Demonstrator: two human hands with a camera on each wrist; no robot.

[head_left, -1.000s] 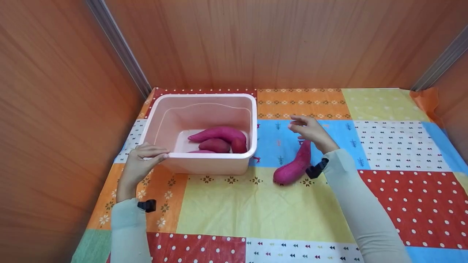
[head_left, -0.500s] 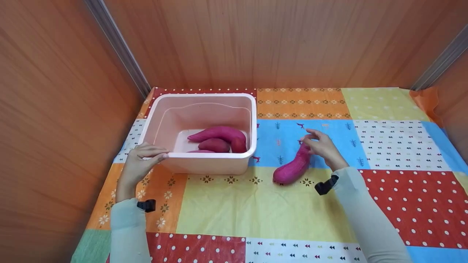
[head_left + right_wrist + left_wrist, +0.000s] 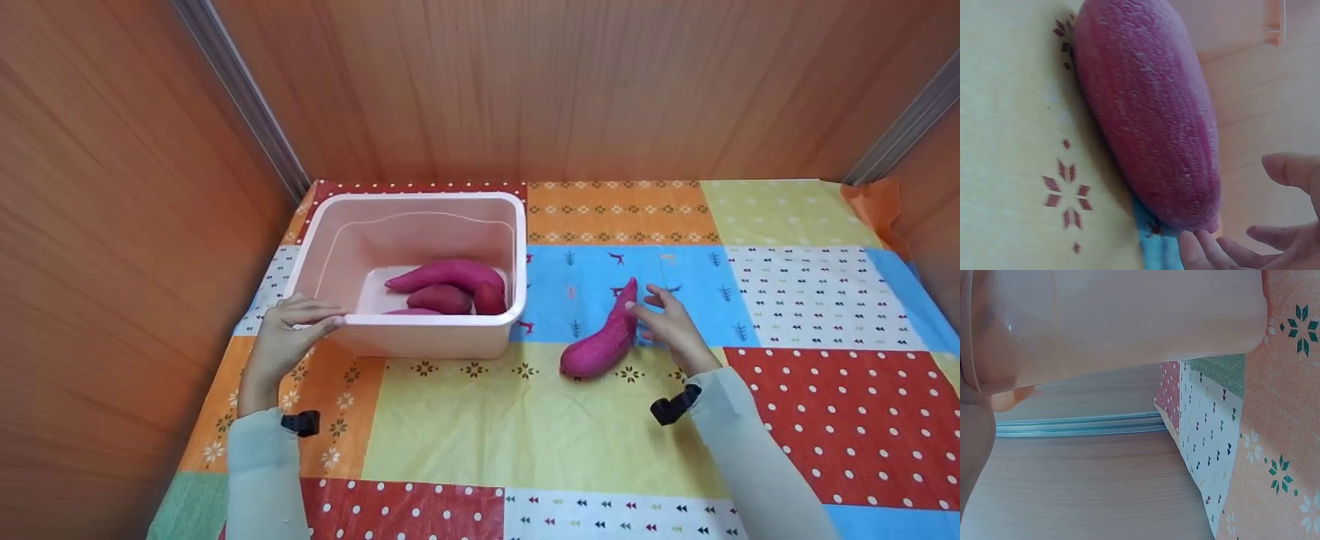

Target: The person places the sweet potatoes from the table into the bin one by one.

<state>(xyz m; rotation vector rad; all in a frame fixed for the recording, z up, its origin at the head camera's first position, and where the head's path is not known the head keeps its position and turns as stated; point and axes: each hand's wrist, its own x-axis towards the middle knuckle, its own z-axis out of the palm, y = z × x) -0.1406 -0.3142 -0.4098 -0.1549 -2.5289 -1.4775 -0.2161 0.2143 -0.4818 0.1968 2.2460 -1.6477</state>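
Observation:
My left hand (image 3: pixel 289 337) pinches the rim of a pale pink plastic bin (image 3: pixel 427 339) at its front left corner. In the left wrist view the bin's wall (image 3: pixel 1129 320) fills the top, and part of the hand shows at the left edge. A purple-red sweet potato (image 3: pixel 600 347) lies on the cloth to the right of the bin, its thin end pointing away. Beside that thin end is my right hand (image 3: pixel 670 324), fingers spread and thumb at the skin. The right wrist view has the sweet potato (image 3: pixel 1151 112) close up, with spread fingertips (image 3: pixel 1190 250) below its tapered end.
Several sweet potatoes (image 3: pixel 446 274) lie inside the bin, partly hidden by its front rim. A patchwork-print cloth (image 3: pixel 465 427) covers the table. Wood-grain panels (image 3: pixel 570 90) stand behind and at both sides, joined by metal strips (image 3: pixel 247 97).
My right hand has come down from above the sweet potato's thin end, then shifted right and toward me, its fingers spreading beside it. The left hand, bin and sweet potatoes stay put.

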